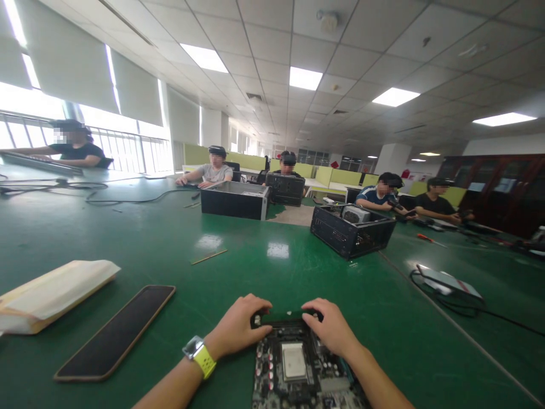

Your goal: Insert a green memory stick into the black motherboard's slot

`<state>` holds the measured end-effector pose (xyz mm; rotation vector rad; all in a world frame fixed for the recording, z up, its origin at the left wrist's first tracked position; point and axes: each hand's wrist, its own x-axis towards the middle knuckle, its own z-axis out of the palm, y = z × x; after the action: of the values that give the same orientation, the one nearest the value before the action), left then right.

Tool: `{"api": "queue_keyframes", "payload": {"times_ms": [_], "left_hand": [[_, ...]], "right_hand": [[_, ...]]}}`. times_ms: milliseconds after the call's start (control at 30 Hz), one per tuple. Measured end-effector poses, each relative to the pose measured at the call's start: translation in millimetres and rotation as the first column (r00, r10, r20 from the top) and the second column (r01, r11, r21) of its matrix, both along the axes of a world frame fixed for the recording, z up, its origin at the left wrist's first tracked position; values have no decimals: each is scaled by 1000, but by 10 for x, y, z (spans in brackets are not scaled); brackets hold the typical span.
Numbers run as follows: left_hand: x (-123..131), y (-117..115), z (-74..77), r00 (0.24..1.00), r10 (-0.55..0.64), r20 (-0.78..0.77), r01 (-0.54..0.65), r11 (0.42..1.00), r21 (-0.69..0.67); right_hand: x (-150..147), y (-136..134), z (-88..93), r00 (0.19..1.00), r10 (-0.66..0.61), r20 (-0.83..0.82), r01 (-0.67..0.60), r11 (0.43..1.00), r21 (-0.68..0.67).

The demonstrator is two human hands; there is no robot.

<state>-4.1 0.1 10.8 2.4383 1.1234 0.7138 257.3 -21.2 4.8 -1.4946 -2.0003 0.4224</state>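
A bare motherboard lies on the green table close in front of me, its near part cut off by the frame. A square silver processor sits in its middle. My left hand, with a yellow-banded watch on its wrist, curls its thumb and fingers around the board's far left end. Around the far right end, my right hand is closed the same way. Between the hands runs a dark strip along the far edge; whether it is a separate part I cannot tell.
A phone-like dark slab and a paper packet lie left. Ahead are a thin stick, a closed computer case and an open case. A cabled device lies right. Several people sit around the table.
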Motion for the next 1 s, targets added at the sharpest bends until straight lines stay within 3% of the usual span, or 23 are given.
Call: {"api": "queue_keyframes", "payload": {"times_ms": [333,700,867,1000], "left_hand": [[85,-6,-5,994,15,108,-18,999,26],[74,12,-18,992,31,121,-32,1000,-1],[48,72,-29,967,120,227,-120,993,-15],[51,87,-22,950,168,262,-174,985,0]], "right_hand": [[-63,-20,0,998,-25,-59,27,999,41],[-52,-10,-16,999,-18,-29,18,1000,4],[-97,-119,180,996,-84,9,83,994,67],[-418,-464,366,986,-53,161,41,996,76]]}}
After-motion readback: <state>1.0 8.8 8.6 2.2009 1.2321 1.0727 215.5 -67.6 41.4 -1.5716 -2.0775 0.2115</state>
